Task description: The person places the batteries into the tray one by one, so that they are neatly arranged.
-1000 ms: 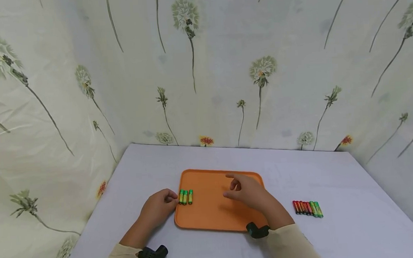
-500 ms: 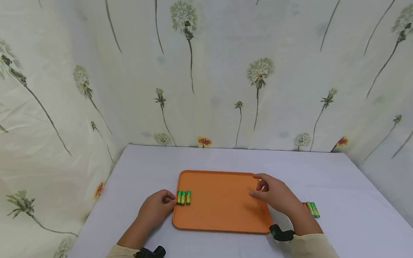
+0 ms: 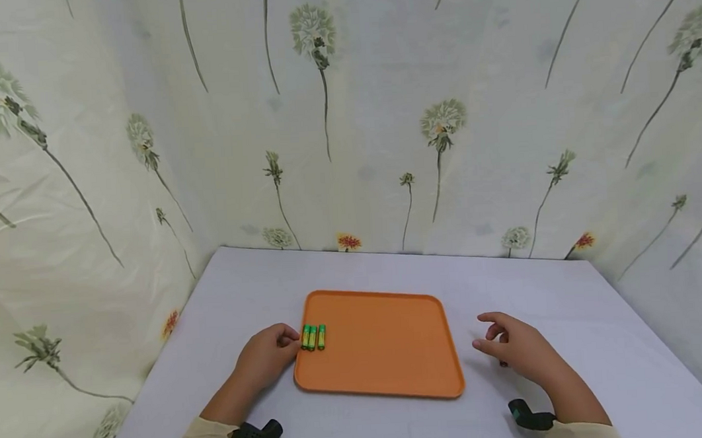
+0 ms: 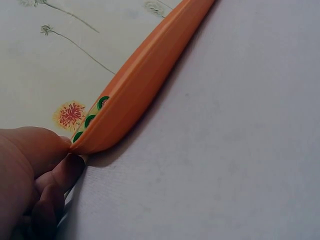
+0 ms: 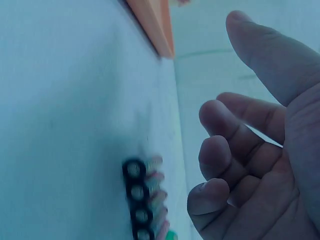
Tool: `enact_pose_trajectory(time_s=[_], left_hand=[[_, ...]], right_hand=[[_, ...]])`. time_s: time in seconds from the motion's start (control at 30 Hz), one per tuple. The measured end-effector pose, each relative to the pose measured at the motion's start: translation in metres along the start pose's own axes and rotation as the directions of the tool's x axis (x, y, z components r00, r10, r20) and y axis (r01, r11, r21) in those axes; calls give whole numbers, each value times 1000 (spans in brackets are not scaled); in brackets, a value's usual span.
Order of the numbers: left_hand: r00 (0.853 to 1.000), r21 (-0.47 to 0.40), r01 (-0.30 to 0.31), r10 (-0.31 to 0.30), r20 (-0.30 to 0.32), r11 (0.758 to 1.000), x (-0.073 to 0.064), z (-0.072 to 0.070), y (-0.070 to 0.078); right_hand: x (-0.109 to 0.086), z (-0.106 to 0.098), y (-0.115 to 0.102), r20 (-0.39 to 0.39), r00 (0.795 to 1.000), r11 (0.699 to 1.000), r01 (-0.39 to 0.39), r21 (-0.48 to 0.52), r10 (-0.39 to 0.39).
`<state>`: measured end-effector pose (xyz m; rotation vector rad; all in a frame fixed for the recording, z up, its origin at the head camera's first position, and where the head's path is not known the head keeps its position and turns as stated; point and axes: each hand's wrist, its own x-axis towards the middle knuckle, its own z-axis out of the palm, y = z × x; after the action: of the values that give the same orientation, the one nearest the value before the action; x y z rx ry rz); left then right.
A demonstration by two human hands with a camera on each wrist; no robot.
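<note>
Honestly can't read a single word, brand or number here. The green batteries (image 3: 313,338) inside the left edge of the tray (image 3: 387,349) show too small for their print, and the other batteries (image 5: 137,192) are just blurry.

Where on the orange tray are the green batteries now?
In the head view, the three green batteries lie side by side just inside the left edge of the orange tray, next to the left hand that grips the tray.
</note>
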<state>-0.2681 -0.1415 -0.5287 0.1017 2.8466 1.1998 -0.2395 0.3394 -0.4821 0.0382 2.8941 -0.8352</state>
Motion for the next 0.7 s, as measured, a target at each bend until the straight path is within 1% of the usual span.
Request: enact_pose_trajectory(time_s=[0.13,0.23,0.37,0.47,0.6,0.7], left_hand=[[1000,4,3,-3,6,1000,1,0,-1],[1000,7,-3,3,0,1000,2,0,-1],[1000,6,-8,8,-8,1000,3,-1,0],[1000,-1,-10,10,-6,1000,3,-1,0],[1000,5,-7,7,-2,1000,1,0,0],[1000,13,-5,5,-2,1000,0,-1,0]], right_hand=[[-6,-7,16,-1,999,999,-35,-5,35],[-8,-12,26,1,998,998,-62,-3,62],[-11,-18,36,-7,998,998,-69,-8,69],[-15,-22,45,-24,998,998,-57,-21,56],[-20,-24,57,-27,997,998,-68,-3,68],[-22,-23,67,-21,994,994,-103,18,104]])
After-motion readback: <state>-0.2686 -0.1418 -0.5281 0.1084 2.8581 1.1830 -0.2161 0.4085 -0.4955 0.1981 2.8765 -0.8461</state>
